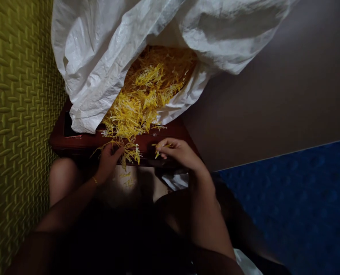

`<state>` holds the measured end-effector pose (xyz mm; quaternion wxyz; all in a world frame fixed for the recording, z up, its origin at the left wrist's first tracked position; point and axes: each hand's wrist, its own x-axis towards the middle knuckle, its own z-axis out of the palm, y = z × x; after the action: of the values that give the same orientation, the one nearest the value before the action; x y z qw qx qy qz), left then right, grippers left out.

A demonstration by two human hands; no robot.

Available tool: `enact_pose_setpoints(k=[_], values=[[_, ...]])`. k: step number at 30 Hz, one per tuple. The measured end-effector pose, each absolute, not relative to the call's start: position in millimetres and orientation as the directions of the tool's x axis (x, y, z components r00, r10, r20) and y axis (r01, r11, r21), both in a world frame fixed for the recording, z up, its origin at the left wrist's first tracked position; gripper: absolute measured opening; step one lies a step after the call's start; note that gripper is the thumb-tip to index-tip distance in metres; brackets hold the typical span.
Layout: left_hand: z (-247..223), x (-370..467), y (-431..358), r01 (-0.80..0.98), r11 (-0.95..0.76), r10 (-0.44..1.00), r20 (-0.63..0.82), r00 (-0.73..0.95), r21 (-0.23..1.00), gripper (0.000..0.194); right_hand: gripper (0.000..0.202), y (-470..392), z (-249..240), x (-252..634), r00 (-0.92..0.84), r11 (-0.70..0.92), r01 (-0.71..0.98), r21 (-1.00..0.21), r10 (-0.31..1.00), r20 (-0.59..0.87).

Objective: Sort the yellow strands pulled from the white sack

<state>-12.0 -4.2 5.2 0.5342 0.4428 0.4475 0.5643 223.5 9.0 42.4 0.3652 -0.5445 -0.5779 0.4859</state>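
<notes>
A white sack [95,65] lies with its mouth toward me, and a heap of thin yellow strands with pale tips [135,107] spills from it onto a dark red, case-like surface [172,135]. At the heap's near edge, my left hand [109,156] is closed on a loose clump of yellow strands [131,152], which fans out to the right of the thumb. A short gap to the right, my right hand [177,151] pinches a few yellow strands [161,147] between thumb and fingertips. What exactly the strands are, I cannot tell.
A dark phone-like slab [70,126] lies partly under the sack's left edge. Yellow embossed matting [18,114] runs along the left, and a blue textured surface [301,198] is at the right. Several fallen yellow bits [127,178] lie below, between my knees.
</notes>
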Motion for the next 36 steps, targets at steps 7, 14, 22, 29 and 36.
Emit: enact_pose_setpoints(k=[7,14,22,29,36], values=[[2,-9,-3,-0.245,-0.004,1.0,0.005,0.003,0.969,0.009,0.016,7,21,230,-0.309,0.0,0.764,-0.645,0.878,-0.366],[-3,-9,-1,-0.233,-0.026,1.0,0.03,0.011,0.972,0.01,0.022,1,21,227,-0.214,0.034,0.913,-0.406,0.888,-0.407],[-1,-5,-3,-0.162,-0.101,0.993,0.111,0.049,0.982,0.011,0.033,-8,38,164,-0.16,0.258,0.553,-0.792,0.966,0.204],[-3,-7,-4,-0.252,0.01,0.999,0.004,0.054,0.968,0.014,0.019,-7,25,148,-0.114,0.158,0.356,-0.921,0.986,0.125],[-5,-3,-6,-0.247,0.111,0.976,-0.058,0.211,0.963,0.039,0.019,-5,21,144,-0.1,0.075,0.109,-0.991,0.993,0.064]])
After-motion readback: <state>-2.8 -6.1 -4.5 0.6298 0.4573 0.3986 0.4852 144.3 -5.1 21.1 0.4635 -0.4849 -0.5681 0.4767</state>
